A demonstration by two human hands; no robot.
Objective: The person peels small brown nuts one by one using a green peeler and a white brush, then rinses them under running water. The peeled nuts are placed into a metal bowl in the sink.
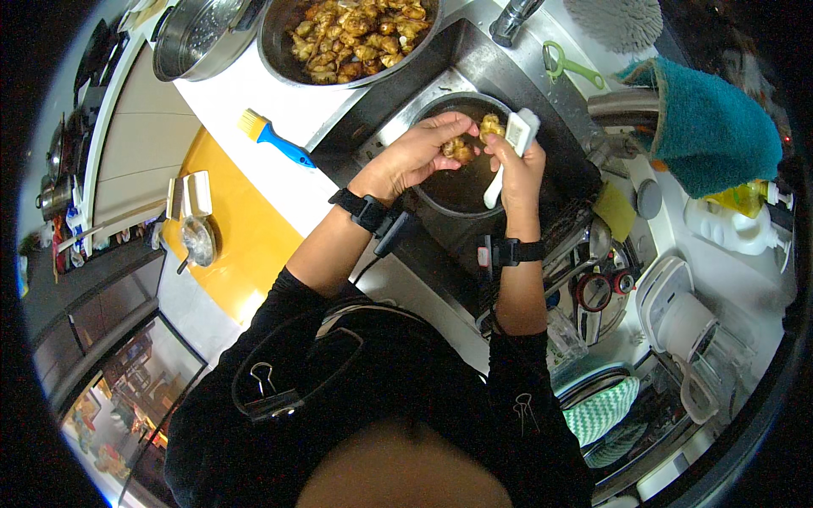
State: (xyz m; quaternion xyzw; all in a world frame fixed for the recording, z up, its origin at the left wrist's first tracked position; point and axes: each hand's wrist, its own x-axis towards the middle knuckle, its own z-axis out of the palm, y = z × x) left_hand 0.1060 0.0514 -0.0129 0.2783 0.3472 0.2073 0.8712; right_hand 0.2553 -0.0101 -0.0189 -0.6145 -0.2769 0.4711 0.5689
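Observation:
My left hand (422,149) holds a knobbly tuber (457,151), which looks like a Jerusalem artichoke, in its curled fingers. A white-handled scrub brush (519,132) is in my right hand (524,171), its pale bristles facing away to the upper right. Beside my right fingertips is a second, yellowish tuber piece (491,126); whether these fingers grip it I cannot tell. Both hands are above a round metal basin (438,202) of brownish water (454,185), which stands in the dark sink (356,136).
A large pan (270,60) of similar tubers stands at the sink's far left. Nearby are a blue-handled brush (286,147), a steamer pot (190,47), the faucet (511,22) and a green peeler (568,65). A teal towel (711,127) and crowded utensils (594,289) are on the right.

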